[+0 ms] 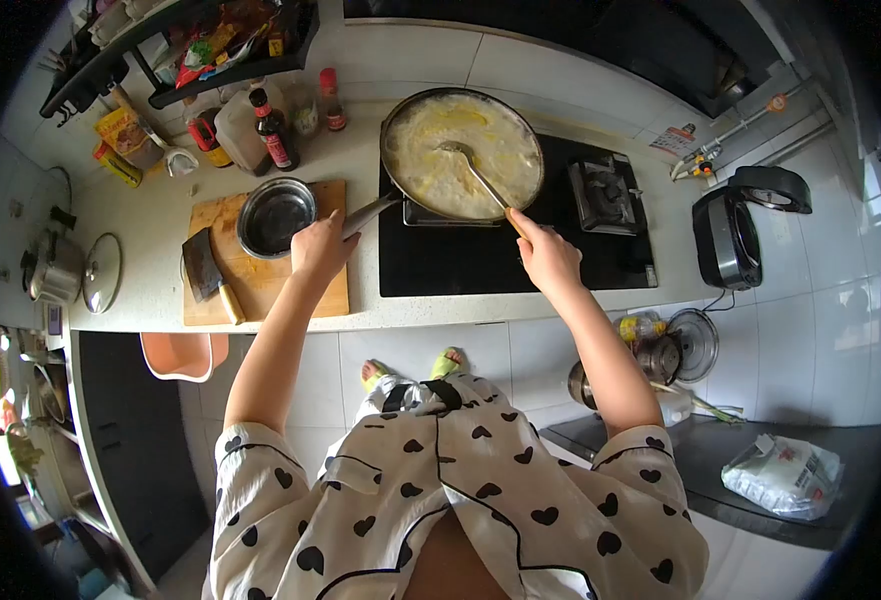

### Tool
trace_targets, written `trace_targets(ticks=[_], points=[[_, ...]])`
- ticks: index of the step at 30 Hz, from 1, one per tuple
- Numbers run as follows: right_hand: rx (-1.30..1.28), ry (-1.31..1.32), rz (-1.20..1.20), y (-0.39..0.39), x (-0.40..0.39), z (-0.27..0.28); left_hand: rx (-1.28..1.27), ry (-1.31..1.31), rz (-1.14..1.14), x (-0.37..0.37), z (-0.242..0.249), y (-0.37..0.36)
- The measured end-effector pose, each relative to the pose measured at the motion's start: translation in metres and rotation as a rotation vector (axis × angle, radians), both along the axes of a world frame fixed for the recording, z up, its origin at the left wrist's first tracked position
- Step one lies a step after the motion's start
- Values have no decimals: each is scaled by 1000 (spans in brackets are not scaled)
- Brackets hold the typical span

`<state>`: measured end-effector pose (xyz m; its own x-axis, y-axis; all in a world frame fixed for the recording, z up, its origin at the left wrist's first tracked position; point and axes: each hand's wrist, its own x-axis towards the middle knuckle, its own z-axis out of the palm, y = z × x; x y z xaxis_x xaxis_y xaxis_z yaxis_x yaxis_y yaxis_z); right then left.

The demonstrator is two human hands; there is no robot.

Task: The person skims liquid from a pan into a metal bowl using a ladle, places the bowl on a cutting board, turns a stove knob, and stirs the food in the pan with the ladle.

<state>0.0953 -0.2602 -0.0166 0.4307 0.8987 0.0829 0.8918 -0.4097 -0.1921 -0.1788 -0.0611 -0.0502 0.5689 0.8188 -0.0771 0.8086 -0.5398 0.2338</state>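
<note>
My left hand (322,245) is closed around the handle (372,212) of a wide frying pan (384,160). The pan sits on the left burner of a black gas stove, holding a pale, cloudy liquid (430,180) with yellow patches. My right hand (546,255) grips the wooden end of a metal spatula (486,185). Its head dips into the liquid near the pan's middle, partly hidden. Beside my left hand, a metal bowl (278,215) stands on a wooden cutting board (305,295). A cleaver (203,266) lies on the board's left side.
The stove's right burner (605,195) is beside the pan. Sauce bottles (274,135) stand along the back wall, under a loaded shelf (235,75). A pot (56,268) and glass lid (102,272) are at the left. A black appliance (728,238) with a raised lid is at the right.
</note>
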Motion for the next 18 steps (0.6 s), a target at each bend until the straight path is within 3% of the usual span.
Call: trace_targets(ticks=[4, 8, 11, 16, 18], points=[[-24, 6, -32, 1, 12, -11, 241, -187, -75, -6, -6, -6], [-89, -23, -70, -1, 20, -18, 274, -345, -88, 0, 6, -18], [-61, -50, -95, -6, 29, -29, 218, -576, -114, 12, 14, -27], [72, 47, -128, -7, 37, -28, -108, -892, -132, 37, 24, -52], [72, -48, -105, -8, 37, -27, -198, -994, -110, 47, 21, -60]])
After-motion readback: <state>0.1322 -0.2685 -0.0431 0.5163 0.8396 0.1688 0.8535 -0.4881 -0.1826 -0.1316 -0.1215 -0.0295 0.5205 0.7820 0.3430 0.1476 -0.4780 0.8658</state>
